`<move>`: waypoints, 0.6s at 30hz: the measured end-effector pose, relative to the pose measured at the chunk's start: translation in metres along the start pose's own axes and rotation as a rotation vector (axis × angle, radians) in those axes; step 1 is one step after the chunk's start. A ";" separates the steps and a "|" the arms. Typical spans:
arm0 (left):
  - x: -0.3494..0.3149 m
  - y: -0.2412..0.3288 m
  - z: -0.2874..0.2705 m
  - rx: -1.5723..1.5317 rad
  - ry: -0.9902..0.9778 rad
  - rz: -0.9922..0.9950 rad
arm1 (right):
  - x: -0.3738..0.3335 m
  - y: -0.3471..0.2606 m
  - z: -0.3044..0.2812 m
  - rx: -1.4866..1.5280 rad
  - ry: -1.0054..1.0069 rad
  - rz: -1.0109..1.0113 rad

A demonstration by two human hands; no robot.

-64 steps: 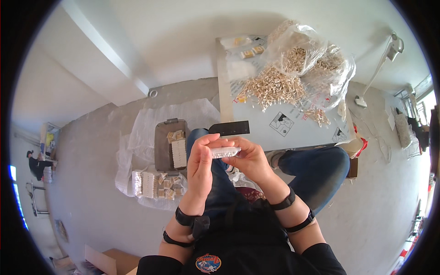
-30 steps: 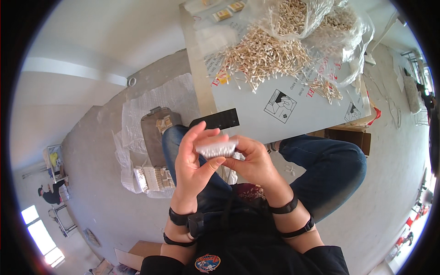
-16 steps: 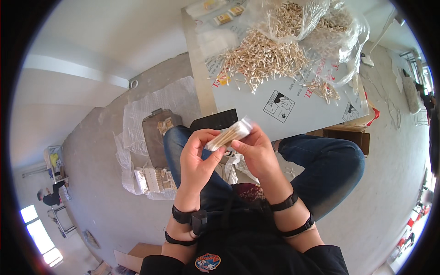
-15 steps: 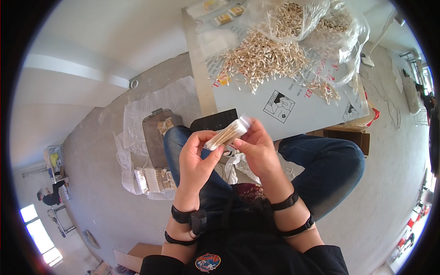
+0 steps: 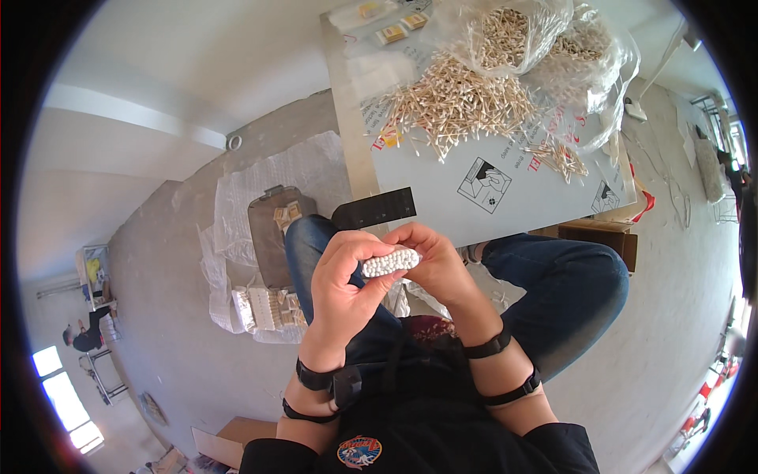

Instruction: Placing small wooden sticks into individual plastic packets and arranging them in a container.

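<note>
We've got a swab pack [image 5: 391,263] pinched, end-on to us, between left hand [image 5: 339,278] and right hand [image 5: 437,265], just off the bench [image 5: 436,204]. Grey bin [image 5: 268,251] left of the bench has little packs [image 5: 289,214]; clear bags [image 5: 541,51] on the bench hold loose swabs.

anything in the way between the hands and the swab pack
Nothing visible stands between: the left hand and the right hand both hold the swab pack, whose white-tipped end faces the camera.

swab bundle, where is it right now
In the head view, the swab bundle is near the middle, held between the left hand and right hand, just below the black strip in the picture.
</note>
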State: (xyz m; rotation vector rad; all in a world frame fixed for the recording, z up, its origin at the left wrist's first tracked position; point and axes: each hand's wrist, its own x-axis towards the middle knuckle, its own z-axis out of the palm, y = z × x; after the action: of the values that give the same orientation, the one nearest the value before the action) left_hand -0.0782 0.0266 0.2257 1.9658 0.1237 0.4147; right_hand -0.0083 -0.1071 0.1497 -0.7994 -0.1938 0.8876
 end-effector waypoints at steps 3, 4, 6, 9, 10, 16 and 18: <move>-0.001 0.000 0.001 -0.014 0.010 0.006 | 0.000 0.000 0.001 -0.063 0.038 0.001; -0.001 0.000 0.001 -0.016 0.007 0.015 | 0.000 0.001 0.000 -0.046 0.032 -0.020; 0.000 0.000 0.000 -0.021 0.003 0.012 | 0.000 0.002 -0.001 -0.028 0.028 -0.043; 0.001 0.000 0.001 -0.029 0.004 0.008 | -0.001 0.002 -0.002 -0.028 0.035 -0.041; 0.001 0.000 0.001 -0.034 0.007 0.007 | -0.001 0.001 -0.001 -0.026 0.039 -0.034; 0.000 0.000 0.002 -0.044 -0.003 0.006 | -0.002 0.000 -0.002 -0.040 0.038 -0.036; 0.000 0.001 0.001 -0.042 -0.004 0.009 | -0.002 -0.001 0.000 -0.047 0.038 -0.036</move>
State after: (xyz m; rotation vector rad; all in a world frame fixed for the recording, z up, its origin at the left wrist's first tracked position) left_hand -0.0781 0.0252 0.2266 1.9264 0.1025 0.4162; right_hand -0.0090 -0.1093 0.1502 -0.8535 -0.1952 0.8359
